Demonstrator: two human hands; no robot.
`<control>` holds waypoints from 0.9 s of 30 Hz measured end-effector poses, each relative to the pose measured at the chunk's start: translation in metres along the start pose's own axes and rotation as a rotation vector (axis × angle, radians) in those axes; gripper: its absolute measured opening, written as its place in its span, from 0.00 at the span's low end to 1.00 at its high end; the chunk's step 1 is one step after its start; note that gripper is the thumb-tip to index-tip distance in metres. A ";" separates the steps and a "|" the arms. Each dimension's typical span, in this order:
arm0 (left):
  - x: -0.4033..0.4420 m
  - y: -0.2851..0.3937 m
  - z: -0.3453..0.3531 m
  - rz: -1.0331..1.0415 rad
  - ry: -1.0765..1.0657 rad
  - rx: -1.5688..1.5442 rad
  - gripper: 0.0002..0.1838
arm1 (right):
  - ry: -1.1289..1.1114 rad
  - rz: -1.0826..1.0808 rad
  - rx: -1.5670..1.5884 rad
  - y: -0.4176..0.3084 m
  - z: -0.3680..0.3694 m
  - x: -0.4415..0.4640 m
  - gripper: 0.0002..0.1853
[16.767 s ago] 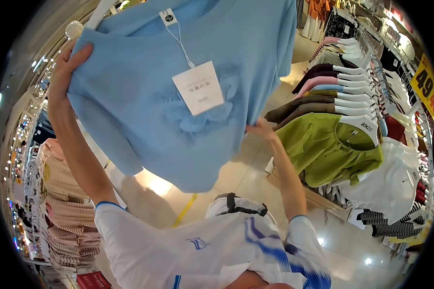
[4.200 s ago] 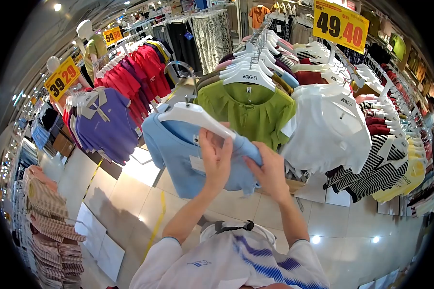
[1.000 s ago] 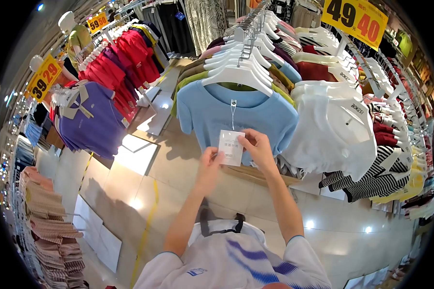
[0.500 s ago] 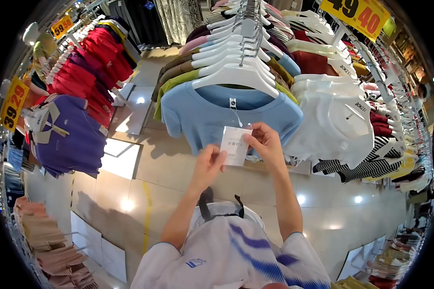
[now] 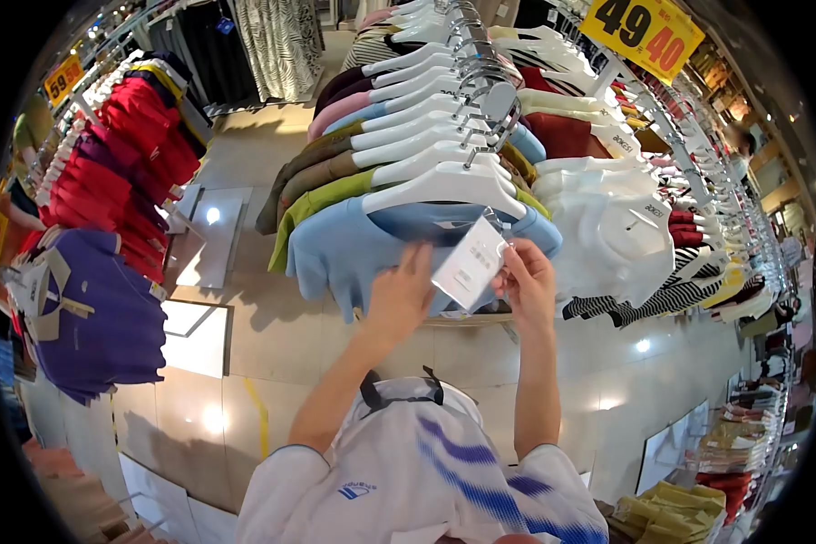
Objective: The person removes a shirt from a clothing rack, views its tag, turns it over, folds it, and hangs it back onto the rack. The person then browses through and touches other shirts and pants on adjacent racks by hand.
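A light blue shirt (image 5: 326, 243) hangs on a white hanger (image 5: 444, 189) at the front of the rack, directly before me. My right hand (image 5: 530, 279) pinches the edge of a white price tag (image 5: 470, 263), which tilts in front of the shirt. To the left of the tag, my left hand (image 5: 403, 295) has its fingers stretched out toward the shirt's front. Those fingertips are slightly blurred, and I cannot tell whether they touch the fabric. Just behind hangs a lime green shirt (image 5: 308, 213).
White tops (image 5: 607, 236) hang to the right, beneath a yellow price sign (image 5: 642, 34). On the left are a purple polo shirt (image 5: 109, 308) and red shirts (image 5: 109, 181). A low white board (image 5: 195, 340) sits on the tiled floor.
My left hand has let go of the price tag and moved toward the shirt. The tag, now only in my right hand, has shifted right and tilted. The view has shifted slightly.
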State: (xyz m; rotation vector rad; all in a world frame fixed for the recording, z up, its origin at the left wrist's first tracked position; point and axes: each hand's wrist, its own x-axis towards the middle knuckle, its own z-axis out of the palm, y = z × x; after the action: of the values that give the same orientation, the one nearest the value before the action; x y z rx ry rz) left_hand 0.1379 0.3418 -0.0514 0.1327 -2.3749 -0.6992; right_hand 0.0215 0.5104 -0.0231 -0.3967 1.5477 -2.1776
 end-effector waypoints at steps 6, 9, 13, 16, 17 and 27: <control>-0.017 -0.012 -0.002 0.042 -0.208 0.010 0.23 | 0.120 -0.366 -0.330 -0.004 0.048 0.008 0.05; -0.019 -0.014 -0.003 0.053 -0.222 -0.032 0.22 | 0.026 -0.354 -0.628 -0.009 0.057 0.003 0.05; -0.019 -0.020 0.009 0.090 -0.109 -0.095 0.18 | -0.096 -0.387 -0.735 0.000 0.041 0.006 0.06; -0.017 -0.016 0.007 0.072 -0.086 -0.089 0.15 | -0.045 -0.415 -0.724 -0.003 0.048 0.012 0.06; -0.016 -0.015 0.008 0.065 -0.081 -0.074 0.14 | -0.053 -0.412 -0.717 -0.001 0.047 0.013 0.06; -0.020 0.004 0.029 -0.078 0.112 0.022 0.08 | -0.028 -0.180 -0.494 0.038 -0.088 -0.027 0.07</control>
State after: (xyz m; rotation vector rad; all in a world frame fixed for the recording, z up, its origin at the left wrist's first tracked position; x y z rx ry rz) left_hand 0.1361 0.3633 -0.0791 0.2688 -2.2809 -0.6838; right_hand 0.0106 0.5849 -0.0876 -0.7405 2.0999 -1.8786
